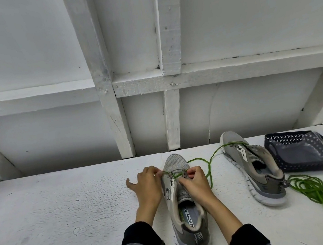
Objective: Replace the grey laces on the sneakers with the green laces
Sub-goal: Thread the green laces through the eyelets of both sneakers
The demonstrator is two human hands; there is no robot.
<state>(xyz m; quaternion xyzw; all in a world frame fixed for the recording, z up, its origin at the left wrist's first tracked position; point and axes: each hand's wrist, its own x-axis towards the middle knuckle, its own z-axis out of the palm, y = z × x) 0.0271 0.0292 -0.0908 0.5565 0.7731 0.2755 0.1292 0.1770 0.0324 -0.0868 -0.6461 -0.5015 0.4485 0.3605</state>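
Green lace (pixel 208 165): thin, soft cord, light, no stiffness of its own. It is threaded through the lowest eyelets of the near sneaker (pixel 185 205) at table centre, toe at 12 o'clock. Its free length trails off toward 2 o'clock, up over the second sneaker (pixel 253 170).

Judgement: it flops and tangles, so take it close to the tip and keep it taut; only the tip looks stiff enough to poke through an eyelet.

Left hand (pixel 147 186) sits at 9 o'clock of the eyelets, fingertips pinching the left end of the lace, thumb splayed out. Right hand (pixel 195 181) at 3 o'clock, fingers curled, pinching the lace at the eyelet row. The exact finger hold is too small to tell.

Sneaker body is soft mesh, light, could slide under a pull; neither hand clearly pins it.

The second sneaker lies tilted on its side. A spare green lace coil (pixel 311 188) lies loose at 4 o'clock of it. A dark perforated basket (pixel 304 150) stands just beyond, on the white table (pixel 66 217). Grey laces not seen.
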